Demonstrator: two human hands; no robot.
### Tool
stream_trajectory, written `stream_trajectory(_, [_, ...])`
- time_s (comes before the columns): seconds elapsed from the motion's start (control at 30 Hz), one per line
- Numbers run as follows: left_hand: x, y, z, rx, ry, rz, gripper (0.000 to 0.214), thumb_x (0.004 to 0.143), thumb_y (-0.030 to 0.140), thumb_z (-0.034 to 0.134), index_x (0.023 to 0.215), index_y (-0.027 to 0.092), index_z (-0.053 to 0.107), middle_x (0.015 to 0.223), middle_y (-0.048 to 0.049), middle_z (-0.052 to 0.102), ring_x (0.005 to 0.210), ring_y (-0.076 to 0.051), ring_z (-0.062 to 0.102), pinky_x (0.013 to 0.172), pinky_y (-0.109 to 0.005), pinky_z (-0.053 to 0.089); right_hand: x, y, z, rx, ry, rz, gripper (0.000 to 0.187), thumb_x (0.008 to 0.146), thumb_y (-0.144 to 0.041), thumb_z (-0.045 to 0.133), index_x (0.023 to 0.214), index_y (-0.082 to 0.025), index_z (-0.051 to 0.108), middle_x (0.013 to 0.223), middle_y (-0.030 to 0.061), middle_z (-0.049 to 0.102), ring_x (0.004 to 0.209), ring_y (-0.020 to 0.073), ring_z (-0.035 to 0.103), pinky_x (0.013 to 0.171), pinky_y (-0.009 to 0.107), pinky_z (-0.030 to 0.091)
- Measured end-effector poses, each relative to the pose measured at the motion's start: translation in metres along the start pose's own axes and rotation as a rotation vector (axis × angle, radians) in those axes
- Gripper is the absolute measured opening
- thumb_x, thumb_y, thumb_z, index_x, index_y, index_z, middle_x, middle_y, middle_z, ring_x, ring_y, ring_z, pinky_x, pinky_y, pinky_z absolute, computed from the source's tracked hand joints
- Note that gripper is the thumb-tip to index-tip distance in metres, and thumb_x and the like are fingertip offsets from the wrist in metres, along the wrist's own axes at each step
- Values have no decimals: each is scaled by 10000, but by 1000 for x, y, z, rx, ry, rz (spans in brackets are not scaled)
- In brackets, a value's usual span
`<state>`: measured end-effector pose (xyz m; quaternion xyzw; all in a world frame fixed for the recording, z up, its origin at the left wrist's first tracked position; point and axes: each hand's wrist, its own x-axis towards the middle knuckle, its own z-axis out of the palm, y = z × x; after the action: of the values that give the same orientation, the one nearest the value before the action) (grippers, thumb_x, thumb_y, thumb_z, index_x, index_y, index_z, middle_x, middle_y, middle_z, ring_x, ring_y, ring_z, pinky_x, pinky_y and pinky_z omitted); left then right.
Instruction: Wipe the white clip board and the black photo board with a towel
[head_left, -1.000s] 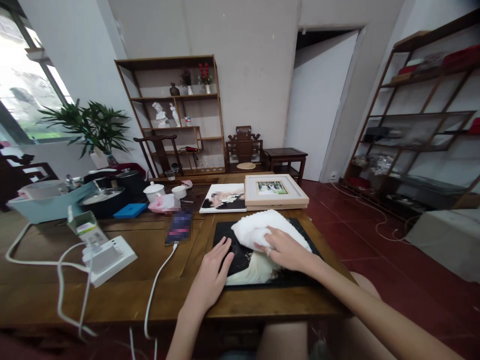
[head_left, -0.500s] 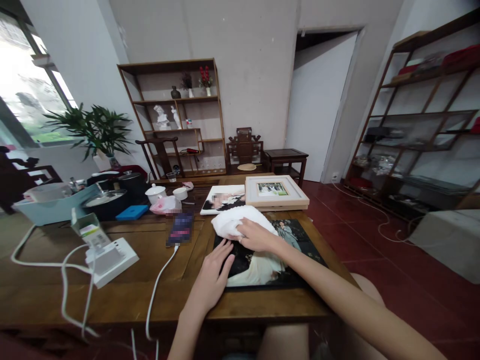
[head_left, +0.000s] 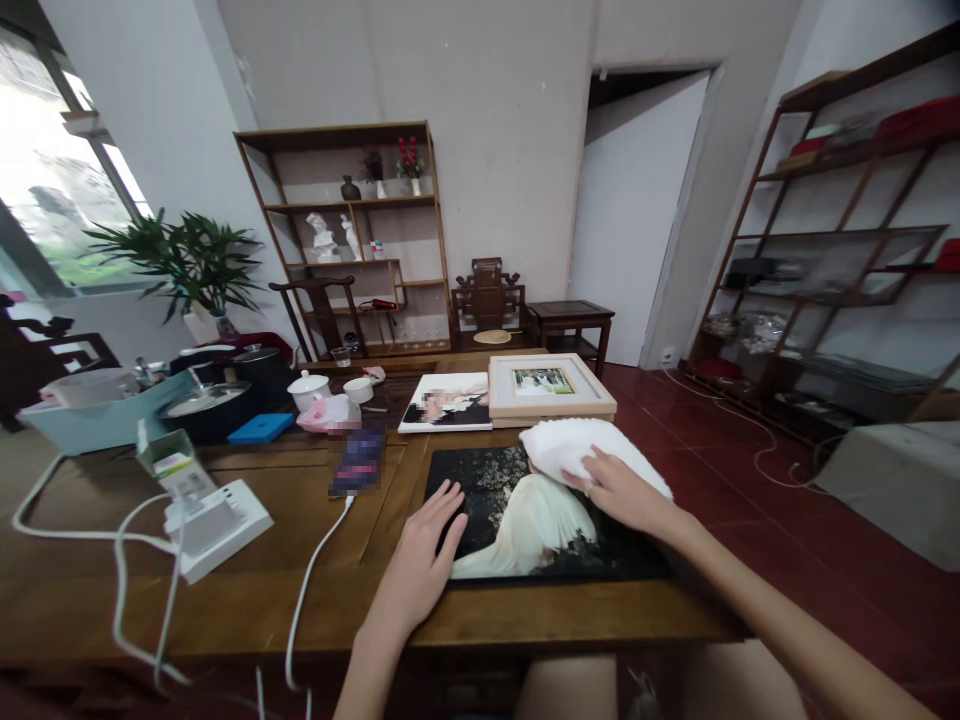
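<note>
A large dark photo print (head_left: 491, 478) showing a white dress lies flat on the wooden table (head_left: 247, 590) in front of me. My left hand (head_left: 422, 562) rests flat on its near left corner, fingers spread. My right hand (head_left: 619, 490) presses a folded white cloth (head_left: 577, 446) onto the print's far right part, fingers curled on the cloth.
Behind the print lie a light wooden picture frame (head_left: 550, 385) and another photo (head_left: 446, 402). A phone (head_left: 358, 459) with a white cable, a white power strip (head_left: 217, 520), a blue tub (head_left: 97, 407), pots and cups fill the table's left. Shelves line the walls.
My right hand has swept the white cloth from the print's upper left across to its far right. My left hand has stayed on the near left corner.
</note>
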<state>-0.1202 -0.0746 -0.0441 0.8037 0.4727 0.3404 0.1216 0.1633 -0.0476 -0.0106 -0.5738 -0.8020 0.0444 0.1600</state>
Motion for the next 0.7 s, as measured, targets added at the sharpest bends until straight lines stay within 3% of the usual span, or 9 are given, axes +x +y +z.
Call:
stream_trajectory(0.13, [1,0,0,13,-4,-3,368,888,318,379,1211,188,497,1296,-57,479,1258,-184,346,1041,-392,308,-52,-24,-6,18,-76,-47,223,836,-209,360,756,-172,565,1276,112,464,1235,291,323,959,412,296])
stream_trajectory(0.23, [1,0,1,20,-7,0,363,889,318,375,1201,187,506,1293,-59,482,1257,-187,348,1041,-402,305,-89,-37,-11,48,-164,-114,184,826,-231,399,772,-195,571,1342,52,413,1273,282,272,993,424,271])
stream_trajectory(0.33, [0,-1,1,20,0,5,360,889,316,372,1198,190,507,1292,-58,484,1257,-185,350,1042,-406,303,-105,-41,-14,76,-198,-168,139,812,-246,445,753,-209,565,1371,3,377,1276,261,274,1001,396,280])
stream_trajectory(0.43, [0,-1,2,13,6,5,358,886,317,379,1197,195,508,1285,-54,491,1254,-185,354,1040,-404,307,-94,-36,-15,78,-154,-166,178,836,-258,416,750,-198,559,1349,28,408,1263,258,294,982,383,306])
stream_trajectory(0.5, [0,-1,2,11,5,3,358,884,320,384,1194,193,512,1283,-55,494,1254,-186,354,1041,-399,306,-74,-27,-13,70,-114,-155,237,864,-298,374,764,-186,557,1290,74,466,1201,261,378,953,382,330])
stream_trajectory(0.6, [1,-1,1,9,6,1,357,884,323,385,1189,192,517,1283,-56,494,1255,-187,353,1041,-396,306,-35,-11,-10,31,-67,-97,305,883,-356,331,757,-178,544,1047,115,582,985,238,524,866,361,382])
stream_trajectory(0.7, [0,-1,1,5,3,-3,359,884,323,387,1194,195,513,1286,-57,491,1255,-186,353,1040,-394,307,0,4,-11,4,-55,-60,315,887,-366,315,729,-185,518,833,86,594,837,215,542,783,322,400])
